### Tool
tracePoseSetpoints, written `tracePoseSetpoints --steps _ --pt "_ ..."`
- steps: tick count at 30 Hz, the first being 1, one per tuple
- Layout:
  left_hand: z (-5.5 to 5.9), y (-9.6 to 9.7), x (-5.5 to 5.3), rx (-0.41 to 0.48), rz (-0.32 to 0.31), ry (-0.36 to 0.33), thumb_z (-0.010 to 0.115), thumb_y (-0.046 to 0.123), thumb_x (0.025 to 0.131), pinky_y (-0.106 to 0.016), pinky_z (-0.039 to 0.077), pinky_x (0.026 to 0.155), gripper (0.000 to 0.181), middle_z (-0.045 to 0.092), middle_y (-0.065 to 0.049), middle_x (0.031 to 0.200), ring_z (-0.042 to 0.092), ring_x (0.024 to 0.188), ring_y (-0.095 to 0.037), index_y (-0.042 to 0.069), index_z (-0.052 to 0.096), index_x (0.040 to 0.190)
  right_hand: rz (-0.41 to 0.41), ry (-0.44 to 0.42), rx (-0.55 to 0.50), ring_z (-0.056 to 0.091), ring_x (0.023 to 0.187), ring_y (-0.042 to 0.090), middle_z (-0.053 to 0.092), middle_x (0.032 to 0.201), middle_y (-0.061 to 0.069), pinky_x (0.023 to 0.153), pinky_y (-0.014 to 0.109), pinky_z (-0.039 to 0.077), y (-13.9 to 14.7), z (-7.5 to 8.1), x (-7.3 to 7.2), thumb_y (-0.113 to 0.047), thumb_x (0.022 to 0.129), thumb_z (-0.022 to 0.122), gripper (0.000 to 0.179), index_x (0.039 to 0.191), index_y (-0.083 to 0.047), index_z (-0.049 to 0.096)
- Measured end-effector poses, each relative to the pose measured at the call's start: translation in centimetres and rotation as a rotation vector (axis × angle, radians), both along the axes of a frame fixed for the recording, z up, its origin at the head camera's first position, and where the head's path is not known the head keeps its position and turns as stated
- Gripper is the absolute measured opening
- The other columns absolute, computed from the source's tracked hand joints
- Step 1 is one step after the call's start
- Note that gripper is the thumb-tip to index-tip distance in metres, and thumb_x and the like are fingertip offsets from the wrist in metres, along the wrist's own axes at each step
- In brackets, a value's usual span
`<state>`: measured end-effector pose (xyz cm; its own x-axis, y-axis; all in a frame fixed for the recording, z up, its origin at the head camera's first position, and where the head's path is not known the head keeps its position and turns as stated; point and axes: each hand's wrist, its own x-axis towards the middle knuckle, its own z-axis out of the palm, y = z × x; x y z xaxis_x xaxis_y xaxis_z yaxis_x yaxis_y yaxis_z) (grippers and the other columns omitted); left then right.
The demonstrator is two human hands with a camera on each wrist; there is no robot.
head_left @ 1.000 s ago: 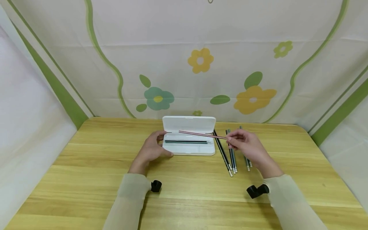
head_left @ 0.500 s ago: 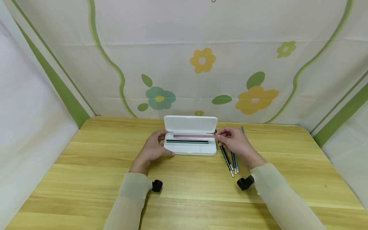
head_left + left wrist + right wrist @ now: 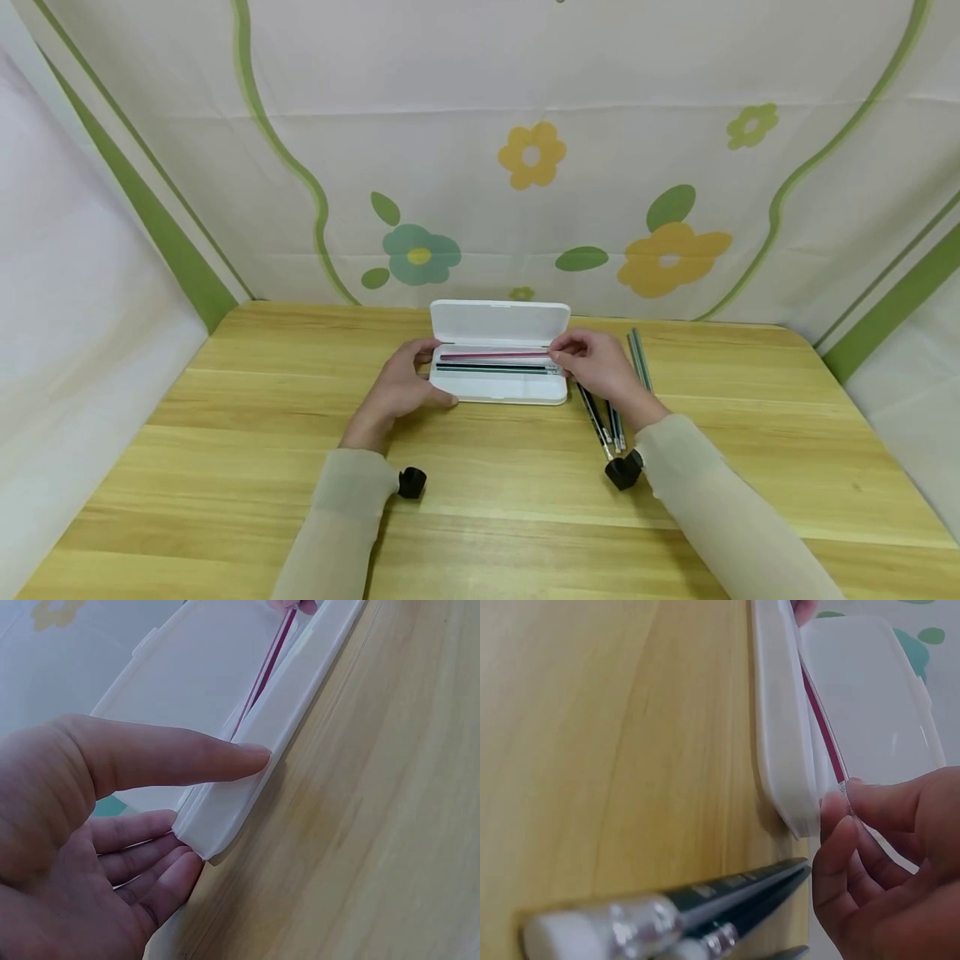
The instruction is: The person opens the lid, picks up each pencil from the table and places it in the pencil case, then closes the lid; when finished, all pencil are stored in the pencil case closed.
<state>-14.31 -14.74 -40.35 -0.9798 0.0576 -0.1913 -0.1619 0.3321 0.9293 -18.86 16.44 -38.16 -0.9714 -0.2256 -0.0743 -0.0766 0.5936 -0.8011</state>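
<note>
A white pencil case [image 3: 498, 390] lies with its lid up on the table. My left hand [image 3: 405, 385] grips its left end, thumb along the front edge and fingers at the end wall, as the left wrist view [image 3: 112, 825] shows. My right hand [image 3: 596, 367] pinches a red striped pencil [image 3: 495, 356] by its right end. That pencil lies along the rear part of the case, in front of the lid [image 3: 501, 322]. Dark green and black pencils [image 3: 491, 367] lie in the case in front of it. The right wrist view shows thumb and fingertips on the end of the red pencil [image 3: 826, 739].
Several dark pencils with white erasers [image 3: 596, 421] lie to the right of the case, partly under my right hand. Green-grey pencils [image 3: 640, 358] lie farther right. A flowered cloth [image 3: 480, 167] hangs behind the wooden table [image 3: 510, 483].
My right hand has moved left and brought the red pencil from above the case's right side down into its rear part. My left hand has stayed at the case's left end.
</note>
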Motion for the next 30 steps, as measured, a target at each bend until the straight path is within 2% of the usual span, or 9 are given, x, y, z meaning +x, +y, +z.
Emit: tracePoseSetpoints --steps 6,14,19,30 --pt "0.03 0.03 -0.04 0.005 0.003 -0.001 0.093 -0.009 0.070 -0.051 0.052 0.115 0.101 0.052 -0.021 0.154 0.064 0.132 -0.042 0.001 0.044 0.158 0.021 0.038 0.027 0.065 0.079 0.021 0.076 0.100 0.014 0.067 0.030 0.053 -0.49 -0.07 -0.09 -0.015 0.104 0.072 0.011 0.110 -0.009 0.079" --pt "-0.04 0.03 -0.03 0.006 0.003 0.006 0.093 -0.010 0.069 -0.049 0.053 0.114 0.101 0.054 -0.022 0.150 0.065 0.128 -0.041 0.001 0.045 0.157 0.035 0.060 0.073 0.061 0.086 0.022 0.076 0.106 0.012 0.072 0.032 0.052 -0.43 -0.36 -0.27 -0.014 0.104 0.072 0.011 0.109 -0.010 0.081" --pt "0.11 0.03 0.03 0.001 -0.006 0.011 0.093 -0.009 0.070 -0.050 0.054 0.113 0.101 0.054 -0.024 0.151 0.066 0.127 -0.042 -0.001 0.044 0.158 0.053 0.086 0.125 0.063 0.088 0.023 0.078 0.107 0.010 0.074 0.032 0.052 -0.48 -0.47 -0.34 -0.011 0.102 0.073 0.010 0.106 -0.011 0.082" --pt "0.25 0.02 0.13 0.003 -0.010 0.006 0.094 -0.008 0.070 -0.049 0.054 0.112 0.102 0.053 -0.023 0.152 0.066 0.128 -0.042 0.000 0.044 0.158 0.103 0.157 0.264 0.065 0.088 0.021 0.079 0.100 0.004 0.079 0.036 0.054 -0.84 -0.31 -0.36 -0.010 0.098 0.077 0.009 0.102 -0.015 0.084"
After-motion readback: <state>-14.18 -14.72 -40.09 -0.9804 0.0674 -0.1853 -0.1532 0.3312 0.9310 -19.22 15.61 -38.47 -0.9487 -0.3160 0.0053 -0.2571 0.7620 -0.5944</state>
